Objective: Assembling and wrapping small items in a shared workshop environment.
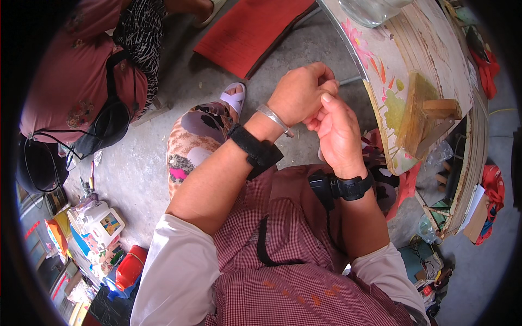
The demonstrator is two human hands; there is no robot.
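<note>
My left hand (300, 93) and my right hand (341, 130) meet in front of my lap, their fingertips together. The left hand's fingers are curled in and closed. On the right, the thumb presses against bent fingers. Anything pinched between them is too small or hidden to make out. A silver bracelet (273, 118) circles my left wrist, with a black strap (254, 151) higher on that forearm. Another black strap (350, 188) wraps my right wrist. Below lies my red-and-white checked apron (293, 233), over patterned trousers (198, 130).
A flower-patterned table (375, 70) curves along the right, bearing a wooden block stand (421, 117) and a clear plastic bag (372, 11). A red board (253, 32) is ahead. Another person in pink (76, 70) is at the left. Bottles, including a red one (130, 266), stand lower left.
</note>
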